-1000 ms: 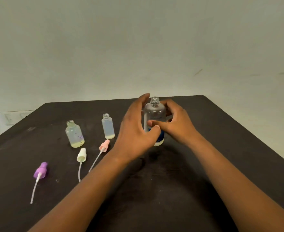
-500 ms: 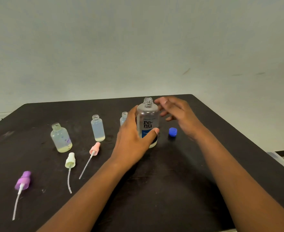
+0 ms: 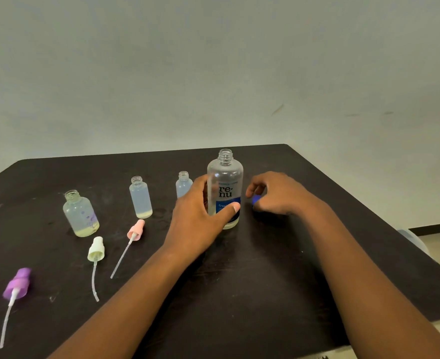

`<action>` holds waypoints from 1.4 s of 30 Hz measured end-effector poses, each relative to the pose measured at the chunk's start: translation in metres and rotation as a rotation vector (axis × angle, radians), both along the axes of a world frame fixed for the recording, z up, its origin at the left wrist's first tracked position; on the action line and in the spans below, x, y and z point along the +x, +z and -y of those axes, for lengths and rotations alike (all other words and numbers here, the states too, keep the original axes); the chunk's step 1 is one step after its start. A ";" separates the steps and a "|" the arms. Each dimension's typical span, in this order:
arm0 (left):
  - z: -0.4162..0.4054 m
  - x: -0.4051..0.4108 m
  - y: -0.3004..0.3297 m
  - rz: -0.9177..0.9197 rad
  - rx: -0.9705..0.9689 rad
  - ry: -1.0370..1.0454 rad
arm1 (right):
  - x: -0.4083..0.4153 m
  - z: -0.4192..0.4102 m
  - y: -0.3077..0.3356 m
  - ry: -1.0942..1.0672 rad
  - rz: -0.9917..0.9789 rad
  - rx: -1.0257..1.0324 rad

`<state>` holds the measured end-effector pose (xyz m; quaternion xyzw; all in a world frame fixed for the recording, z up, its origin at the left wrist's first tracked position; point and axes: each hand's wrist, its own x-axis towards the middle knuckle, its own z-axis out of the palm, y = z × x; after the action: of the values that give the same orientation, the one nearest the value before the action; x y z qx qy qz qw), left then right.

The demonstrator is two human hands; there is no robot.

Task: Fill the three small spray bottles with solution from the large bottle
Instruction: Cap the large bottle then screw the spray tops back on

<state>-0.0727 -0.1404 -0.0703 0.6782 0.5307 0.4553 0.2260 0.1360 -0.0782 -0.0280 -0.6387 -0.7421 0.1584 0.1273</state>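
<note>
Head view: near the table's [image 3: 278, 294] far edge, the left hand [image 3: 200, 218] grasps the upright, uncapped large bottle [image 3: 225, 182]. Just right of it, the right hand [image 3: 278, 195] curls over the blue cap [image 3: 256, 200]; whether it grips is unclear. Three open small spray bottles [image 3: 140, 199] stand leftward.

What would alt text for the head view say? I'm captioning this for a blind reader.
A person's left hand grips an uncapped large bottle standing on a dark table, while the right hand rests beside it at a blue cap. To the left stand three open small bottles, with three spray tops lying loose in front.
</note>
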 end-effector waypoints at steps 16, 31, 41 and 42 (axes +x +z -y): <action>-0.006 0.001 -0.009 0.061 -0.013 -0.079 | -0.004 0.015 0.024 0.123 -1.111 0.448; -0.010 0.003 -0.012 0.029 0.001 -0.089 | -0.039 0.033 0.025 0.334 -1.349 0.364; -0.010 0.004 -0.012 0.046 0.021 -0.106 | -0.037 0.029 0.022 0.379 -1.270 0.372; -0.010 0.004 -0.012 0.045 0.021 -0.108 | -0.036 0.028 0.021 0.386 -1.257 0.375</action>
<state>-0.0690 -0.1304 -0.0826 0.6977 0.4834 0.4633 0.2548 0.0997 -0.1065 -0.0070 -0.2487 -0.6427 0.3879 0.6121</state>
